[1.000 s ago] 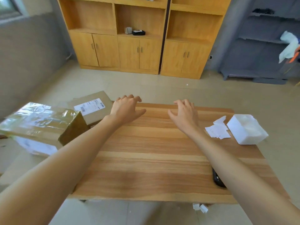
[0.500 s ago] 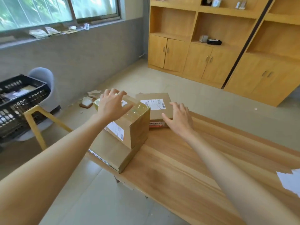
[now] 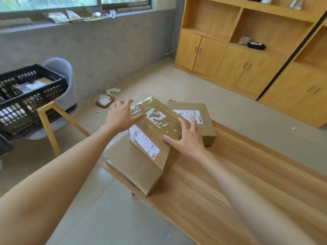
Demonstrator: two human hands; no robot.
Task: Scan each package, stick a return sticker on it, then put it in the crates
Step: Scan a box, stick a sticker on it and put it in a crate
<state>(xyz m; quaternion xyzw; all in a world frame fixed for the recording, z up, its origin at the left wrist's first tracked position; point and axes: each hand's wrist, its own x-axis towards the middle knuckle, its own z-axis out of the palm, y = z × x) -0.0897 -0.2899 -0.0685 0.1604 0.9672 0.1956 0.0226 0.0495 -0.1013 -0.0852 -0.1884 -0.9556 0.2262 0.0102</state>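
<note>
So, just the one head view here, looking down at a light wooden surface with both arms stretched out. The left hand is spread flat with fingers apart, thumb touching the far-left side of a brown cardboard package wrapped in shiny clear tape. The right hand is also spread wide, palm pressed against that package's near-right corner, so neither hand is really clamped on it yet. The taped package sits tilted on top of a bigger flat brown cardboard box at the surface's left end. Just behind lies another flat cardboard box with a white shipping label. Off to the left, a black plastic crate already holds some parcels, resting over a yellow-legged grey chair.
</note>
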